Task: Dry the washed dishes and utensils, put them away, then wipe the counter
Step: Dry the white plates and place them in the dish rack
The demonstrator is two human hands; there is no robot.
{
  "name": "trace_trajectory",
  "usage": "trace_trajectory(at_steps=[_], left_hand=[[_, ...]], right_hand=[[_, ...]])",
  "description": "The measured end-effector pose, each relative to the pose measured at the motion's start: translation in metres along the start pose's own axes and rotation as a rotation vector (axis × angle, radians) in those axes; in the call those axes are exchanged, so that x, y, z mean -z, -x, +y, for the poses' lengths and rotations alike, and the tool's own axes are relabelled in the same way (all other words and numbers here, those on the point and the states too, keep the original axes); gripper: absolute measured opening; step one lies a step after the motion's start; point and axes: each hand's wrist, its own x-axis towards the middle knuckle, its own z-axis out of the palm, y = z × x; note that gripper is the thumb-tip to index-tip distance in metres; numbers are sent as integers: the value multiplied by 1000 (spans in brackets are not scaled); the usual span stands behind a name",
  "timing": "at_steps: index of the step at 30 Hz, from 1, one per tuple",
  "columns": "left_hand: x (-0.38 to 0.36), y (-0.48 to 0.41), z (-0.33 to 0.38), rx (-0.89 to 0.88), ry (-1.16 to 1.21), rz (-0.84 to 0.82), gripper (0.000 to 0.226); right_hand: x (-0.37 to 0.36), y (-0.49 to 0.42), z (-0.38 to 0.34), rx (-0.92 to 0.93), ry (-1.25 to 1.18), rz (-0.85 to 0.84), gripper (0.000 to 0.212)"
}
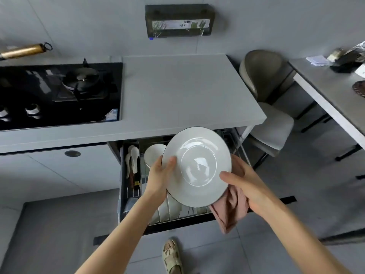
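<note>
1. Head view: the person is holding a round white ceramic plate with a thin dark rim (196,167) tilted over the pulled-out drawer with a wire dish rack (240,147), below the front edge of the pale grey counter (183,89).
2. The left hand (161,175) is gripping the plate's left edge, thumb lying on the upper face and fingers hidden beneath.
3. The right hand (244,182) is clasping the right edge, thumb on the face, while also pinning a dusty-pink cloth (230,210) against the underside; the cloth is hanging down past the drawer's front edge.
4. In the drawer, a white bowl (153,155) is sitting near the back left, white ceramic spoons (133,157) are lying in the left-hand compartment, and more white plates (169,208) are standing upright in the rack along the front.
5. Judging by this, the drying of this plate seems to be ending and the putting-away beginning.
6. The next move probably calls for turning the plate on edge and lowering it into a free slot beside the standing plates, keeping the cloth clear of the wires.
</note>
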Motion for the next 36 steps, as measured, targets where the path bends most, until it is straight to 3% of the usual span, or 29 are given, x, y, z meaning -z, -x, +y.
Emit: trace_trajectory(at_steps=[2,5,13,19,24,29,34,36], left_hand=[[-8,-14,-1,26,3,-143,12],[-18,-34,-4,108,-55,-342,25],[-44,-77,-12,189,-331,-581,32],[-57,-118,-18,263,-359,-362,17],[-76,-136,-27,363,-340,-150,10],[-101,-147,-34,404,-354,-56,11],[-120,-147,-41,442,-344,25,12],[-122,-148,-45,465,-323,59,11]], right_hand=[[9,-6,-4,37,68,196,54],[22,-13,-12,122,199,372,47],[68,-53,-27,84,572,511,40],[128,-91,-38,-54,1136,588,49],[194,-154,-15,-158,1448,527,38],[226,-219,14,-103,1614,399,27],[235,-281,39,-129,1730,254,47],[236,-303,52,-120,1721,238,40]])
